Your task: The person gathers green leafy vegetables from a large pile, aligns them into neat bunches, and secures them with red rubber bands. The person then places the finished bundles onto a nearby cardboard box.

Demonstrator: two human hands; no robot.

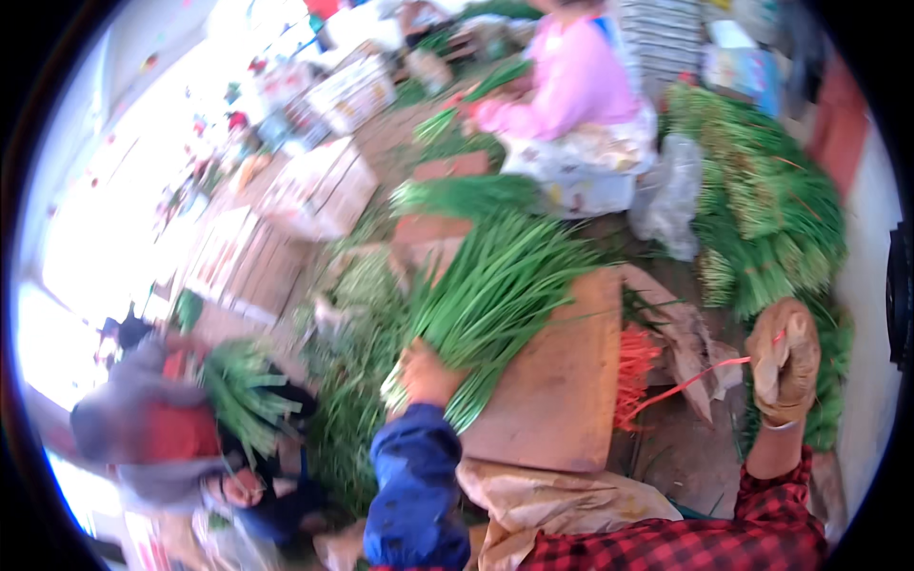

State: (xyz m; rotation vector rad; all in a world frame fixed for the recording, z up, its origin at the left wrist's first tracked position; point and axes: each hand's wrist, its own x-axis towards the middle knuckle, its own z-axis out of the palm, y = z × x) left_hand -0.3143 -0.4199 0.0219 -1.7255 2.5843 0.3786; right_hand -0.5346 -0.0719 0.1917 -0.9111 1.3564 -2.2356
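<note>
My left hand, below a blue sleeve cover, is closed around the pale stem ends of a bunch of long green leafy stalks. The bunch lies across a wooden board in front of me, its leaves fanned towards the far side. Out to the right, my right hand, in a tan glove, grips a thin red tie strip. That strip trails down to a pile of red strips beside the board's right edge.
A person in pink holds green stalks beyond the board; another person sits at left with a bunch. Stacked green bundles stand at right, near a clear plastic bag. Boxes and loose cuttings lie left of the board.
</note>
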